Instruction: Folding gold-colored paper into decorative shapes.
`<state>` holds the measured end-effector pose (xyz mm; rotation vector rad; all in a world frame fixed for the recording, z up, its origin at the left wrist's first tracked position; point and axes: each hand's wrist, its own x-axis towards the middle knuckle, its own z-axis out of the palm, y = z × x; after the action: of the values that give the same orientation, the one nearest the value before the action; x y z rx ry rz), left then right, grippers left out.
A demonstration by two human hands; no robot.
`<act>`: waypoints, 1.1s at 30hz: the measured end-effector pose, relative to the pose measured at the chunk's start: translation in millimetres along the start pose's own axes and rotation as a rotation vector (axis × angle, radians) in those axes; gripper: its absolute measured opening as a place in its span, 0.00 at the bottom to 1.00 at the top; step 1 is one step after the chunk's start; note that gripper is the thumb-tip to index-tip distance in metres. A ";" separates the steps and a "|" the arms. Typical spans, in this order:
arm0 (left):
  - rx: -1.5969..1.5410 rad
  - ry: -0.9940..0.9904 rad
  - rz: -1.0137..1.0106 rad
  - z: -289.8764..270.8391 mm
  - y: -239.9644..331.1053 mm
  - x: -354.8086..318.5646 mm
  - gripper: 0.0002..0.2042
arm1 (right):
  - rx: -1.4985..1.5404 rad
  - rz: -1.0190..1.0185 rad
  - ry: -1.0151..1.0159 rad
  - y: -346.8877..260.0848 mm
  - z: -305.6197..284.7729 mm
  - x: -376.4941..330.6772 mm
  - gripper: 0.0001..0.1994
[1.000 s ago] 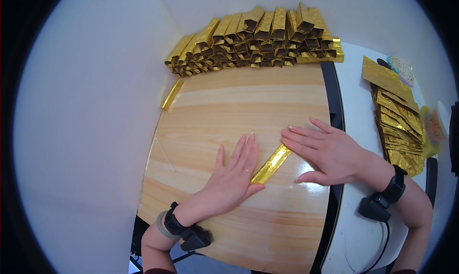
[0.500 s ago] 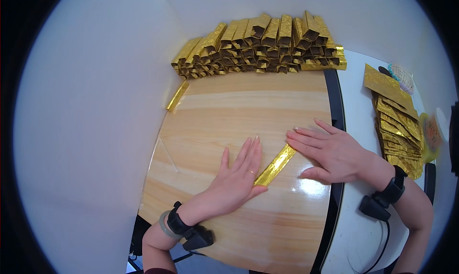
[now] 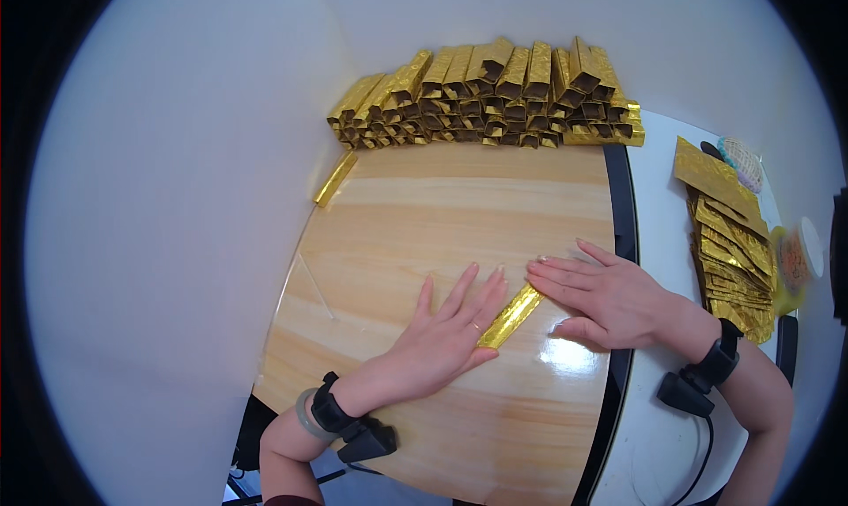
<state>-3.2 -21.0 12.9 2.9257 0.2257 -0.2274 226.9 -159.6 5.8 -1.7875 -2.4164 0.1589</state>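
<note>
A single folded gold strip (image 3: 336, 178) lay at the far left corner of your wooden desk (image 3: 424, 232), tight against the white wall (image 3: 159, 241) and well apart from your hands. Along the far edge, a big heap of folded gold paper pieces (image 3: 495, 91) was stacked several layers deep, filling that edge from the left corner almost to the right one; nothing stood between it and your hands but bare wood.

Your left hand (image 3: 439, 340) lay flat, palm down, near the middle of the desk toward the near edge, its fingers (image 3: 459, 294) stretched out straight and slightly spread, gripping nothing. Its index-finger side pressed against the gold foil strip (image 3: 510, 317), which lay slanted on the wood between your two hands, its lower end by your left thumb and its upper end toward your right fingertips. A dark wrist device and a pale bangle sat on that wrist.

Your right hand (image 3: 609, 298) was flat too, close to the desk's right edge, fingers (image 3: 565, 272) extended and pointing left, their tips touching the strip's upper end; it closed around nothing. It wore a dark wrist strap with a cable.

Past the black right edge, on the white surface (image 3: 654, 435), a fanned pile of flat gold sheets (image 3: 729, 241) lay well away from the strip.
</note>
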 end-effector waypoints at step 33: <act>0.394 0.164 0.238 5.3 23.1 -40.9 0.23 | -0.009 -0.049 0.036 -66.1 17.2 13.1 0.38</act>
<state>-40.0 -50.0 18.9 3.3262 -0.1658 0.0084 157.9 -166.5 0.1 -1.7171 -2.4371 0.1102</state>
